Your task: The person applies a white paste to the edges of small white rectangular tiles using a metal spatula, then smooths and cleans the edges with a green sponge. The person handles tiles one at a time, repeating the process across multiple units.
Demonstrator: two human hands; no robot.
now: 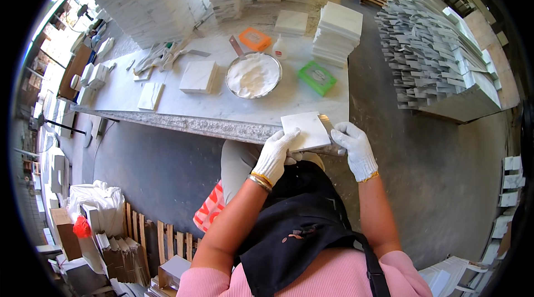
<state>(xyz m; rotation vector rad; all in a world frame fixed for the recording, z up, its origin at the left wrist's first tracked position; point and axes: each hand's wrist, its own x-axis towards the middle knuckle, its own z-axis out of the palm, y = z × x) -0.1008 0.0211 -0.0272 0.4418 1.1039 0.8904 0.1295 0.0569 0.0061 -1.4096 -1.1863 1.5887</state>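
Note:
My left hand [276,155], in a white knitted glove, grips a square white marble tile [305,131] by its left side, thumb on top. The tile is held just over the front edge of the worktable. At its right edge, my gloved right hand [356,147] pinches a thin, flat, grey blade-like piece [326,124] with a yellowish end; its exact kind is hard to make out. Beyond the tile, a round metal bowl [254,76] holds white powder or paste. A flat tool with a reddish handle [236,46] leans at the bowl's rim.
On the marble-topped table [183,105] are a green box [317,78], an orange box [255,39], a small white bottle [279,46], a short tile stack [198,77] and a taller tile stack [337,33]. Many grey strips [423,46] are piled at the right. Wooden pallets [167,238] stand lower left.

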